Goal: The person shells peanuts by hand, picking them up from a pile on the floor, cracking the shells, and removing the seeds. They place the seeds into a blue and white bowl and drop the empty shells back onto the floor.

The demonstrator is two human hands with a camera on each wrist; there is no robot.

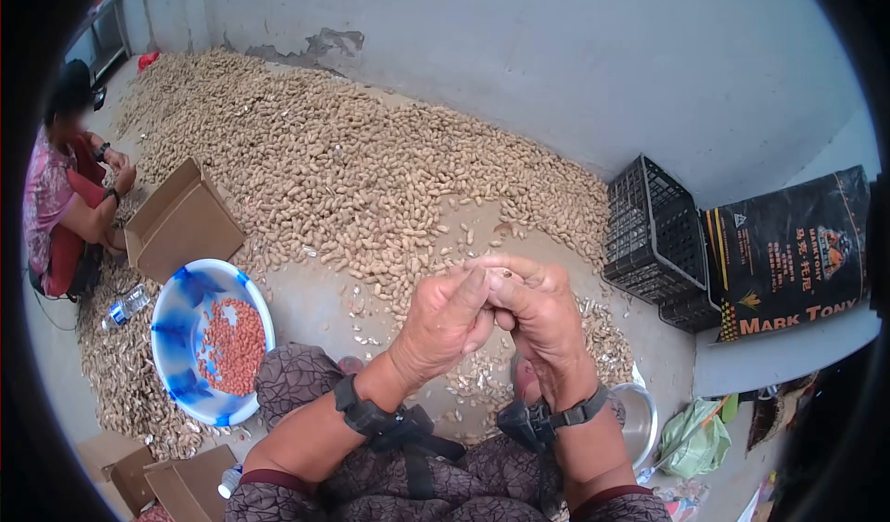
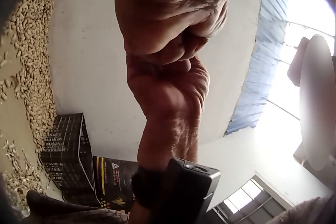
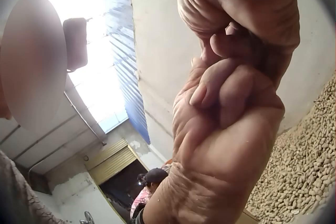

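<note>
My left hand (image 1: 443, 323) and right hand (image 1: 547, 323) meet in front of me above the floor, fingers curled inward and thumbs together. Between the thumb tips a small brown bit of a peanut (image 1: 506, 273) shows; both hands pinch it, and the rest is hidden by the fingers. In the left wrist view the right hand (image 2: 170, 90) lies beyond the left one. The right wrist view has the left hand's folded fingers (image 3: 231, 85) below the right hand. Beneath and beyond both hands spreads a large heap of unshelled peanuts (image 1: 343, 179).
Left of me stands a blue-and-white basin (image 1: 169, 374) with red shelled peanuts (image 1: 234, 346). A cardboard box (image 1: 190, 230) and a crouching person (image 1: 69, 188) are farther left. Black crates (image 1: 649, 235) and a black sack (image 1: 788, 253) stand at the right, with a metal bowl (image 1: 652, 420) nearer.
</note>
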